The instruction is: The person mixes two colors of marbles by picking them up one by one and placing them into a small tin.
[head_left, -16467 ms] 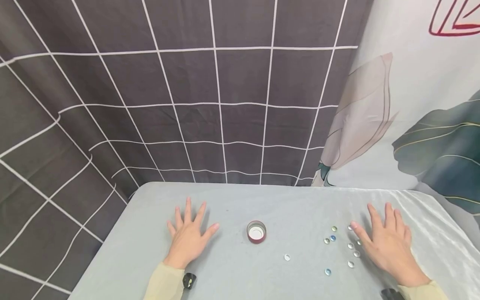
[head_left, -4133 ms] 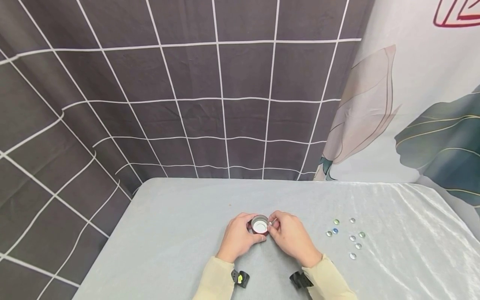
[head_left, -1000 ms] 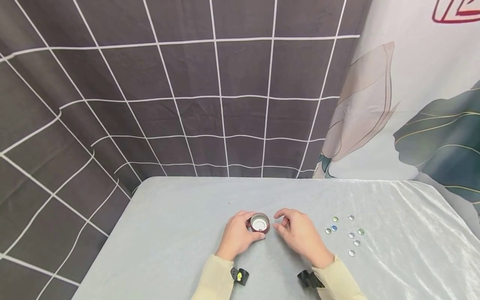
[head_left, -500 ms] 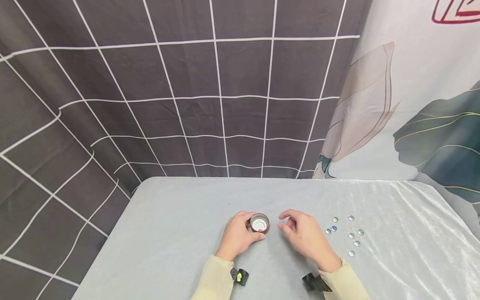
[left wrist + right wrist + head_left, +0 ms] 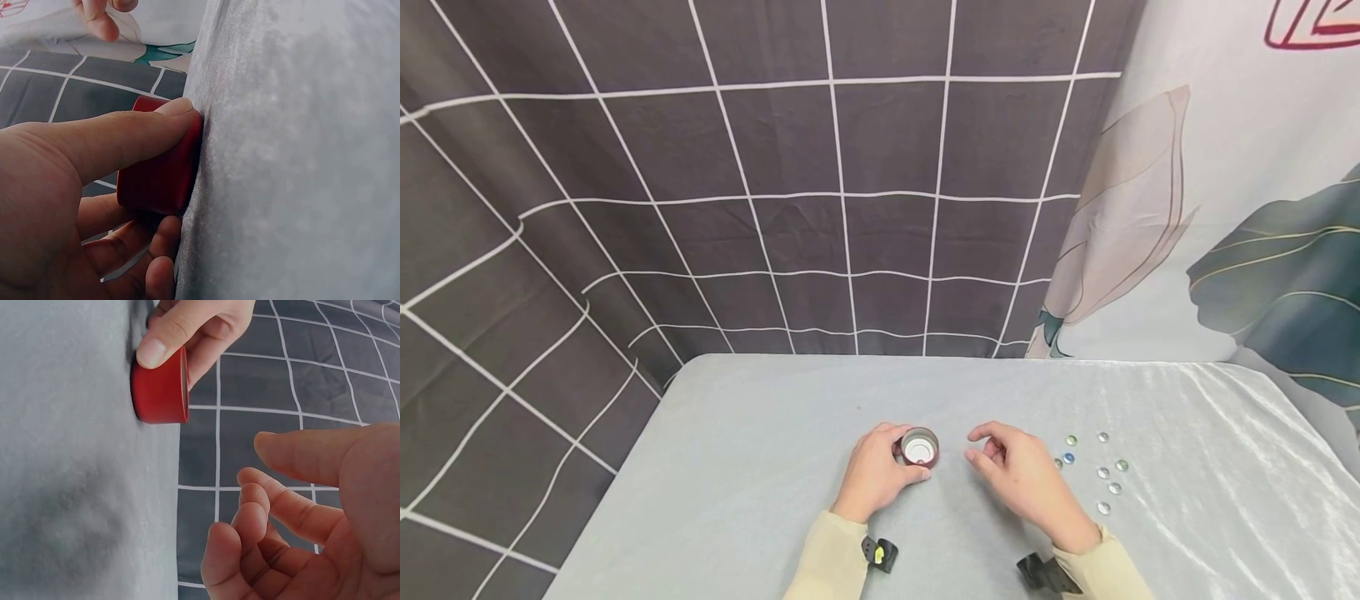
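Note:
My left hand [image 5: 876, 471] grips a small round red cap [image 5: 159, 178], thumb on one side and fingers on the other. The cap stands on the cloth, its opening facing up and a white disc showing inside. A small spot shows at the near inner wall. To the right of the cap, my right hand [image 5: 1018, 471] hovers with loosely curled fingers. In the right wrist view a gap shows between thumb and fingertips [image 5: 250, 478], with nothing in it. Several glass gems lie right of that hand, among them a blue one [image 5: 1069, 458] and a green one [image 5: 1071, 440].
Clear glass gems [image 5: 1115, 488] lie in the same loose group on the pale grey tablecloth [image 5: 737, 467]. A dark gridded curtain [image 5: 790, 237] hangs behind the table, with a leaf-patterned white one [image 5: 1150, 250] at the right.
The right hand pinched a small piece at the cap's rim, let it go, and has drawn back rightward. Two gems nearest the front have left the cloth since the earliest frame. The left hand stays.

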Available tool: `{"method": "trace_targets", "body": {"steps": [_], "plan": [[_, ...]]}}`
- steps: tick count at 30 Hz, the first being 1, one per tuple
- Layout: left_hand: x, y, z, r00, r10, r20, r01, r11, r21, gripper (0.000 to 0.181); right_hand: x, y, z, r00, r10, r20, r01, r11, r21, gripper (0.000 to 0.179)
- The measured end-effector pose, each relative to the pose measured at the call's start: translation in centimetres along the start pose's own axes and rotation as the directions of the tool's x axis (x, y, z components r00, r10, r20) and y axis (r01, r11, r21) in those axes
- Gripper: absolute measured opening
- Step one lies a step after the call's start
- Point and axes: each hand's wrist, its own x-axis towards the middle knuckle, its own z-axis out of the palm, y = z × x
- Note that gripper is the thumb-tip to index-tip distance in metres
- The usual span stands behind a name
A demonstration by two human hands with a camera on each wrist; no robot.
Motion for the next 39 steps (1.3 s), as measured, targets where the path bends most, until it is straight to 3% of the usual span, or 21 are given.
{"method": "trace_targets", "body": {"steps": [21,39], "plan": [[0.1,0.0,-0.1,1.000,-0.006,0.009,0.006,1.000,0.013,0.052,-1.1,0.8,-1.6,1.000,0.023,0.002,-0.023,1.000,0.010,0.014],[0.2,0.0,0.0,1.000,-0.012,0.014,0.012,1.000,0.013,0.053,-2.1,1.9,-3.1,1.000,-0.007,-0.028,0.006,1.000,-0.017,0.016]]}}
